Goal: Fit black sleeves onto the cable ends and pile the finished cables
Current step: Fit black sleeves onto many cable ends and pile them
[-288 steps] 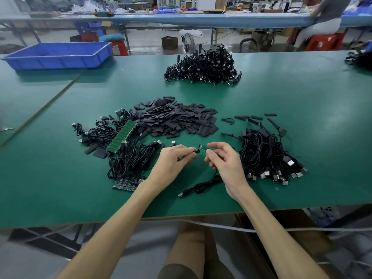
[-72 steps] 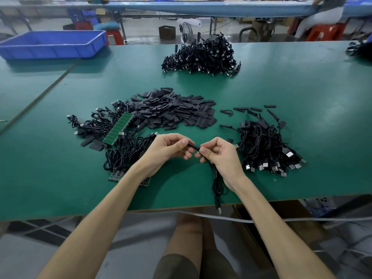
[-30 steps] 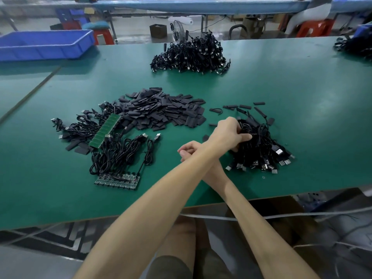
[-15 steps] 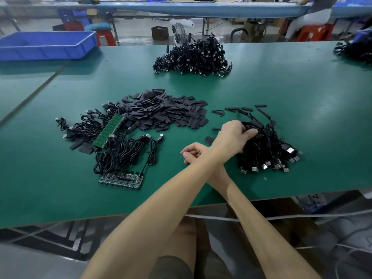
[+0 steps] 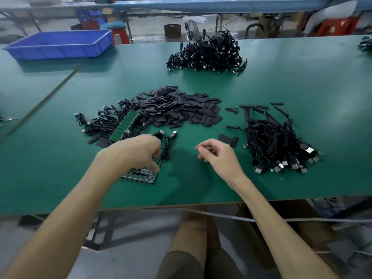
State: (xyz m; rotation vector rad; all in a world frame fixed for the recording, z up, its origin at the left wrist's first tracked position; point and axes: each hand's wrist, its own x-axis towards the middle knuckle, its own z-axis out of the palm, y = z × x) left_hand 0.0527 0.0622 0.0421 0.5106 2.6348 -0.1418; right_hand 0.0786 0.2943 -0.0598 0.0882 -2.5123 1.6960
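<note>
A heap of flat black sleeves (image 5: 177, 111) lies mid-table. Left of it are loose black cables (image 5: 100, 125); to the right sits a pile of sleeved cables (image 5: 275, 146) with metal plugs showing at its front. My left hand (image 5: 134, 154) reaches down onto the near cables beside a circuit board (image 5: 141, 176), its curled fingertips pinching a coiled black cable (image 5: 166, 151). My right hand (image 5: 217, 156) hovers over the green table (image 5: 191, 178), fingers loosely curled and holding nothing. Two loose sleeves (image 5: 228, 138) lie just beyond it.
A green strip of small boards (image 5: 124, 125) rests on the left cables. A larger cable heap (image 5: 207, 53) sits at the far middle, and a blue tray (image 5: 60, 44) at the far left. Stray sleeves (image 5: 259, 106) lie behind the right pile. The table's front edge is near my forearms.
My left hand has left the right-hand pile, uncrossed from over my right arm and swung left onto the cables by the circuit board. My right hand stayed near the middle.
</note>
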